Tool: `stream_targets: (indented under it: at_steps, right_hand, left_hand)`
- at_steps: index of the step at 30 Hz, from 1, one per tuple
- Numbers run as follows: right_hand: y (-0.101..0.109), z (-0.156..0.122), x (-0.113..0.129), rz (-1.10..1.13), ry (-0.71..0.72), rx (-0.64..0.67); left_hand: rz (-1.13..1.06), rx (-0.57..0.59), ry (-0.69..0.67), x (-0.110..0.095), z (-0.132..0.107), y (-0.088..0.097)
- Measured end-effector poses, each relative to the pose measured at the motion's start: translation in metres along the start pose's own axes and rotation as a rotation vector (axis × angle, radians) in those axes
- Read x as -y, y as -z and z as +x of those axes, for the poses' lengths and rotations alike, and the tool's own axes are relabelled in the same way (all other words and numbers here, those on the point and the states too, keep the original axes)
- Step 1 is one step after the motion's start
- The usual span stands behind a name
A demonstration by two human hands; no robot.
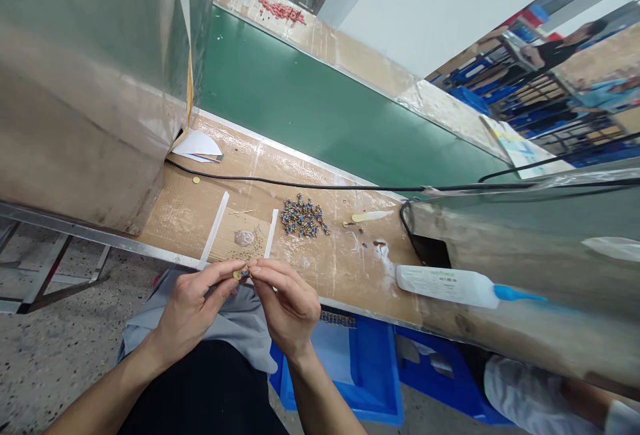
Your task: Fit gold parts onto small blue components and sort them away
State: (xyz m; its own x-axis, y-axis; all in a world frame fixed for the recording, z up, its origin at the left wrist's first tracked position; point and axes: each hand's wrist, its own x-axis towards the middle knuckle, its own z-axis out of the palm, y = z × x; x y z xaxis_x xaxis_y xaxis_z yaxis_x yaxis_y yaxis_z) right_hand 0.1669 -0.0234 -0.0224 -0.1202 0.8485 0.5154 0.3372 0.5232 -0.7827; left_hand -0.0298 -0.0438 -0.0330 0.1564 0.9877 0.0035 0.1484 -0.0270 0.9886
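My left hand (193, 305) and my right hand (287, 302) meet at the near edge of the wooden bench (330, 268). Their fingertips pinch a tiny part (241, 274) between them, a small yellow disc joined to a blue-grey piece. Both hands are closed on it. A pile of several similar small blue-grey parts (303, 216) lies on the bench just beyond my hands. Two white strips (214, 229) frame a patch of bench with a clear blob (245, 238) in it.
A white glue bottle with a blue nozzle (453, 286) lies at the right. A black cable (300, 186) crosses the bench. A green conveyor belt (325, 115) runs behind. Clear plastic screens stand left and right. Blue crates (370, 382) sit under the bench.
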Motion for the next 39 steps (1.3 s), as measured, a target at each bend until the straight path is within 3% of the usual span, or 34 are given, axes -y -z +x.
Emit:
stream_targets:
  at_steps: [22, 32, 39]
  right_hand:
    - [0.003, -0.002, 0.005, -0.022, 0.034, 0.036]
    - [0.009, -0.002, 0.011, -0.126, 0.203, 0.072]
    - [0.012, -0.004, 0.014, -0.169, 0.277, 0.093]
  left_hand:
    - [0.057, 0.024, 0.029, -0.006, -0.007, 0.001]
    - [0.157, 0.009, -0.100, -0.023, -0.007, 0.003]
    - [0.215, 0.047, -0.102, -0.033, -0.008, 0.007]
